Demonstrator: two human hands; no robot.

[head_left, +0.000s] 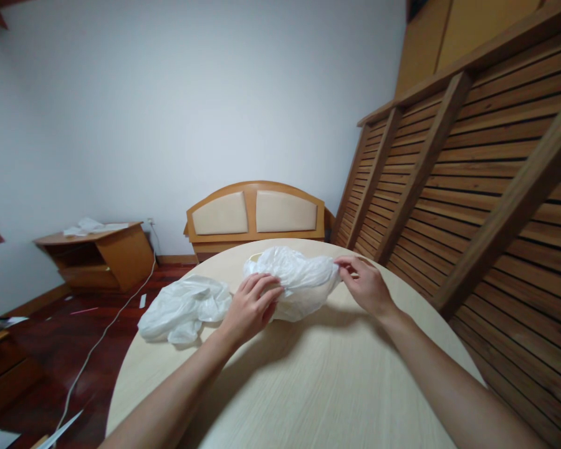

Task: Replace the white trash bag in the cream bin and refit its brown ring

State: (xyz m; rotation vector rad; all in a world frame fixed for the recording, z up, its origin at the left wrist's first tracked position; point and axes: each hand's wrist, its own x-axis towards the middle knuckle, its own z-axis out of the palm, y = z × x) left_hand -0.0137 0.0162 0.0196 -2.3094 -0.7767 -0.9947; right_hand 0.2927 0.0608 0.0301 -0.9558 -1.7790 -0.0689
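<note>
Handling a crumpled white plastic bag (303, 277) over the far middle of the bench (346, 386), with the two hands apart from each other, at different places along it. Pinching the bag's right end between the thumb and fingers of the right hand (368, 285), at a gathered corner. Resting the bent fingers of the left hand (252, 304) on the near left side of the same bag, in touch with its folds; cannot tell about a firm grip there, with the thumb hidden from view. Cannot tell, either, about contact between bag and bench along the underside. Showing a pale yellow edge (254, 256) at the far left of the bag, too small to identify. Finding a second white bag (187, 308) to the left, lying crumpled at the bench's left edge, just beside the left hand. Seeing, beyond the bench, a wooden headboard (252, 215) with two cream panels, before a pale wall (215, 93). Seeing, on the right, a large slatted wooden panel (495, 156) standing aslant. Noting, on the left, a low wooden cabinet (126, 259) and a pale cable (92, 355) trailing across the dark red floor (116, 299).
</note>
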